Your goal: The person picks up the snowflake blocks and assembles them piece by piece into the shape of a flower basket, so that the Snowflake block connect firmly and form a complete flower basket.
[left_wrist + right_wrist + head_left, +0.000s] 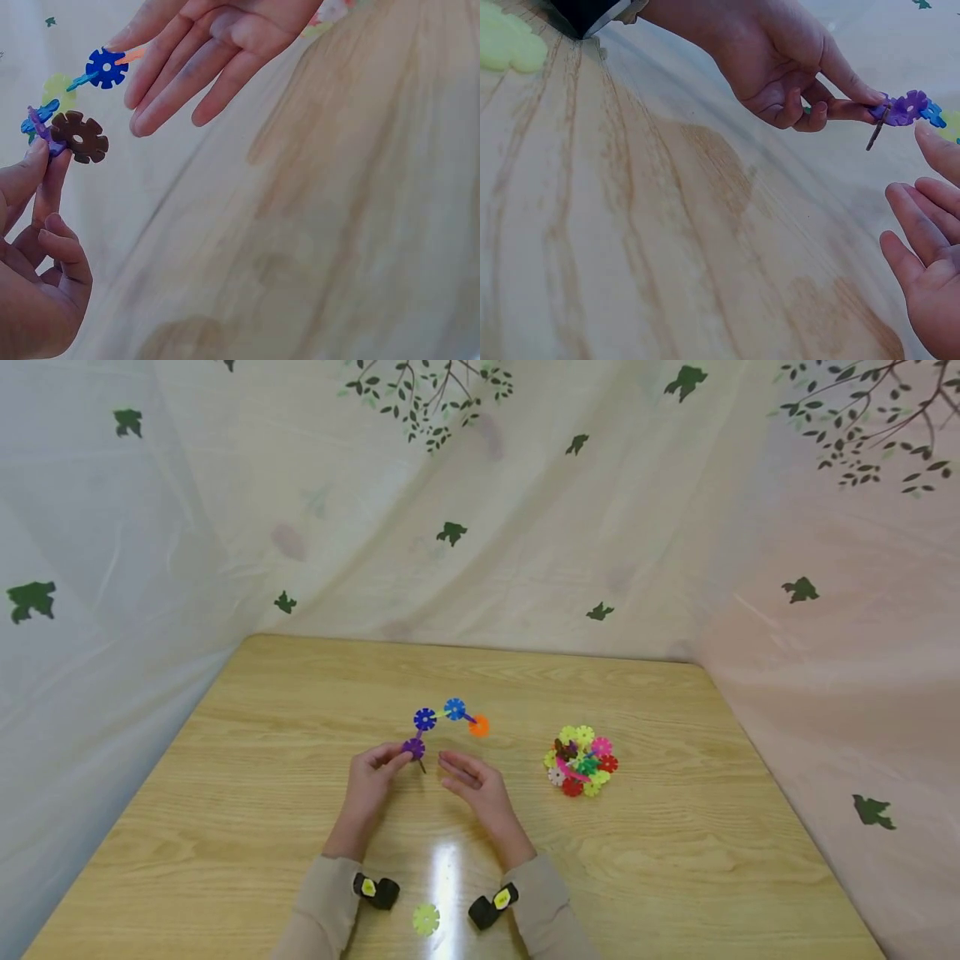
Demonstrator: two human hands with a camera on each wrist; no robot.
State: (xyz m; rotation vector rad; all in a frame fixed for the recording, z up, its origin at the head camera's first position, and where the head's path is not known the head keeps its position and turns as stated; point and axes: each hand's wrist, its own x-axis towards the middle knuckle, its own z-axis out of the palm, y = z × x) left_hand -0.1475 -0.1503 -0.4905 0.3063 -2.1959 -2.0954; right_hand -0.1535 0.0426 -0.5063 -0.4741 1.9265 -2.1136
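Observation:
A chain of notched plastic discs rises from my left hand (pixel 373 774), which pinches its purple disc (pixel 413 748) between thumb and fingers. Slotted onto that end is a brown disc (pixel 79 137), seen edge-on in the head view. Further along come a dark blue disc (pixel 424 719), a lighter blue disc (pixel 454 708) and an orange disc (pixel 479 726), with edge-on discs linking them. My right hand (pixel 480 785) is beside the chain, fingers extended and holding nothing. In the left wrist view its palm (pixel 247 30) shows.
To the right on the wooden table (pixel 675 860) lies a pile of linked discs (pixel 581 762) in yellow, red, pink and green. A single yellow-green disc (pixel 426 919) lies near the front edge between the forearms. Printed fabric (pixel 525 568) hangs around the table.

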